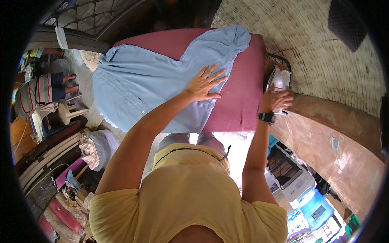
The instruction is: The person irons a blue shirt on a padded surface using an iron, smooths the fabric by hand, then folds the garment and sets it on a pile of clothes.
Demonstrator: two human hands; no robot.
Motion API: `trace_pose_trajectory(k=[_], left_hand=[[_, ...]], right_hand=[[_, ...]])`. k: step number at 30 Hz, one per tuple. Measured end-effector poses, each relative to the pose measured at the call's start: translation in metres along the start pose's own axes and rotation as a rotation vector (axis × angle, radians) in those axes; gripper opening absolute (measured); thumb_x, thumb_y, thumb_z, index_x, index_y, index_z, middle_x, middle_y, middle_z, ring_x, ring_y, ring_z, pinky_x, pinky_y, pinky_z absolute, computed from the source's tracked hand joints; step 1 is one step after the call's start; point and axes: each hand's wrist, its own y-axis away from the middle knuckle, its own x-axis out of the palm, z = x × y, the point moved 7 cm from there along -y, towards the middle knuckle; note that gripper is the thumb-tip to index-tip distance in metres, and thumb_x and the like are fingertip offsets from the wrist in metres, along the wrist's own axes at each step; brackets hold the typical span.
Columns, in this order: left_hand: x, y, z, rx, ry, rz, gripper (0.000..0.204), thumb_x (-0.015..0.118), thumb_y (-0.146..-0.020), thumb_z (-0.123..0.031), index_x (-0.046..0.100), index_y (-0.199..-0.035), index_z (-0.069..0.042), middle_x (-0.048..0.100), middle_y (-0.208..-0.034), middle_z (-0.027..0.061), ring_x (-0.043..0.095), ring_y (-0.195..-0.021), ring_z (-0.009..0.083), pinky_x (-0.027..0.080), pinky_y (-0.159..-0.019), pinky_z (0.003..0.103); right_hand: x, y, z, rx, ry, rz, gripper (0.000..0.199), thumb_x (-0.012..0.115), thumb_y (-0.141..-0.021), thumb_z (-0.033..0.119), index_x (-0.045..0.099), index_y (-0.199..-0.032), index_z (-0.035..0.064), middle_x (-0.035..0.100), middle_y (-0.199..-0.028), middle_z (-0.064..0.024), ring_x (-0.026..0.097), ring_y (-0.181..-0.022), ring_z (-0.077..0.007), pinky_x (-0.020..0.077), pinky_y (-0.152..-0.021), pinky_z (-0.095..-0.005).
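A light blue button-up shirt (150, 77) lies spread over a maroon-covered ironing board (245, 93), its left part hanging past the board's edge. Flat on the shirt, near its right side, rests my left hand (204, 84) with fingers spread. At the board's right end my right hand (276, 100) is wrapped round a white clothes iron (281, 80), which stands beside the board rather than on the shirt. A dark watch (266, 118) sits on my right wrist.
A ledge (336, 111) and woven wall (279, 28) border the right side. At left stand a person in a striped top (34, 95) and a wooden stool (69, 112). A white appliance (291, 174) and a blue water jug (318, 210) are at lower right.
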Motion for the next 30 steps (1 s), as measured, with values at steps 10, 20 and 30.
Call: trace_pose_trajectory(k=[10,20,30], left_hand=[[0.018,0.043,-0.044,-0.249,0.045,0.091,0.059,0.051,-0.097,-0.038,0.039,-0.146,-0.009,0.024,-0.159,0.0065,0.015,-0.149,0.0296,0.018,-0.119,0.053],[-0.068,0.087,0.060,-0.515,0.501,-0.809,0.032,0.048,-0.091,0.003,0.057,-0.120,-0.005,0.060,-0.122,0.0150,0.056,-0.113,0.0358,0.036,-0.103,0.051],[-0.060,0.050,0.148,-0.656,-0.120,-0.102,0.031,0.069,-0.086,-0.039,0.065,-0.100,-0.012,0.066,-0.098,0.0042,0.056,-0.107,0.0251,0.034,-0.092,0.052]], right_hand=[[0.071,-0.062,-0.051,0.021,-0.645,0.625,0.065,0.061,-0.088,0.060,0.066,-0.109,-0.0020,0.068,-0.096,-0.0287,0.067,-0.096,-0.0403,0.0507,-0.083,-0.0468],[-0.070,0.012,0.148,-0.455,-0.837,0.831,0.063,0.064,-0.084,0.062,0.068,-0.101,0.0013,0.067,-0.076,-0.0245,0.068,-0.076,-0.0423,0.0538,-0.069,-0.0486],[-0.071,0.082,0.181,-0.585,-0.770,0.811,0.062,0.062,-0.087,0.060,0.066,-0.095,-0.0019,0.067,-0.071,-0.0247,0.067,-0.071,-0.0439,0.0522,-0.064,-0.0505]])
